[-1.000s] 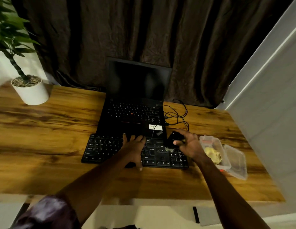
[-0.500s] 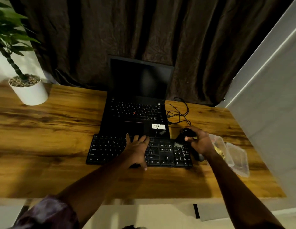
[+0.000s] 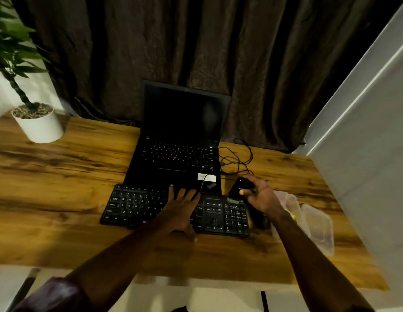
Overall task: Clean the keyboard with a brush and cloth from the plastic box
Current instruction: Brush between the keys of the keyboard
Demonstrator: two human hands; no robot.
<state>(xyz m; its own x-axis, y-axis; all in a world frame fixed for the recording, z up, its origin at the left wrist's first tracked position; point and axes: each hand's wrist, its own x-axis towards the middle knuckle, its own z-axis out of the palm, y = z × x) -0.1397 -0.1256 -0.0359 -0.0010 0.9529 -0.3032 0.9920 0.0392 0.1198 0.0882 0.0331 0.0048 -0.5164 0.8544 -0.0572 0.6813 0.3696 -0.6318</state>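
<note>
A black external keyboard (image 3: pixel 137 206) lies on the wooden desk in front of a laptop. My left hand (image 3: pixel 181 211) rests flat on the keyboard's middle with its fingers spread. My right hand (image 3: pixel 261 197) grips a black brush (image 3: pixel 239 186), whose pale bristles touch the keyboard's top right corner by the number pad. A clear plastic box (image 3: pixel 291 204) stands just right of my right wrist, partly hidden by it. A bit of yellow cloth (image 3: pixel 292 215) shows inside the box.
The open black laptop (image 3: pixel 180 154) sits behind the keyboard, with tangled cables (image 3: pixel 237 157) to its right. The box's clear lid (image 3: pixel 319 226) lies beside the box. A dark mouse-like object (image 3: pixel 261 219) lies under my right wrist. A potted plant (image 3: pixel 37 122) stands far left.
My right hand has carried the brush from over the number pad to the keyboard's top right corner. My left hand has stayed flat on the keys.
</note>
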